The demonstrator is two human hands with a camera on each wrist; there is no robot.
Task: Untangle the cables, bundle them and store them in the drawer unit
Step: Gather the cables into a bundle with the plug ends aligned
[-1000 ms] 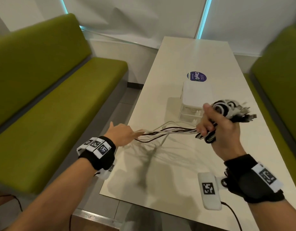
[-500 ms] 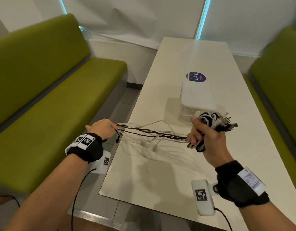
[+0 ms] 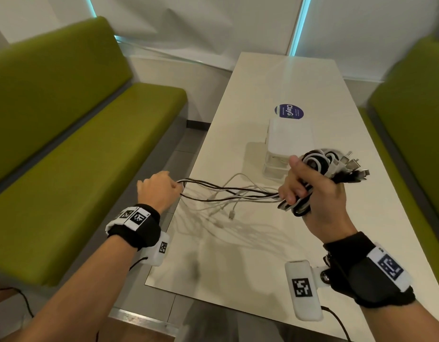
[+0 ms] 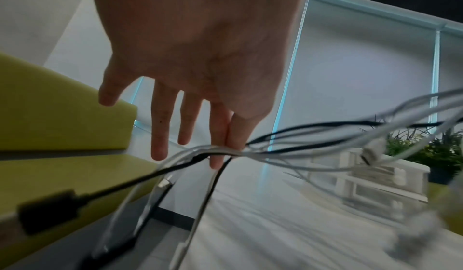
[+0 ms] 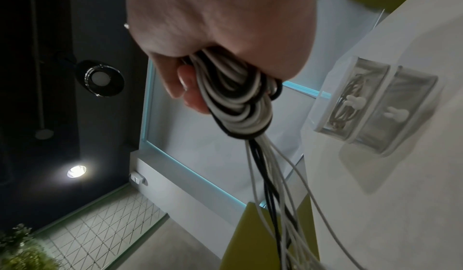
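Over the white table (image 3: 238,255), my right hand (image 3: 302,191) grips a coil of black and white cables (image 3: 319,161), its plugs sticking out to the right. The coil (image 5: 238,100) fills my right hand (image 5: 190,88). Loose strands (image 3: 228,193) run left from it to my left hand (image 3: 176,188), held past the table's left edge. Thumb and forefinger of the left hand (image 4: 226,147) pinch the strands (image 4: 313,145); the other fingers are straight. Free ends hang below, one with a black plug (image 4: 47,215). The white drawer unit (image 3: 287,141) stands behind the coil, both drawers (image 5: 375,104) closed.
Green benches flank the table: one on the left (image 3: 77,156), one on the right (image 3: 416,144). A strip of floor (image 3: 174,156) separates the left bench from the table. A round blue sticker (image 3: 288,111) lies behind the drawer unit. One drawer (image 5: 350,96) shows cables inside.
My left hand slid left along the strands, off the table's edge, drawing them out longer. The right hand dipped, then rose again, keeping the coil.
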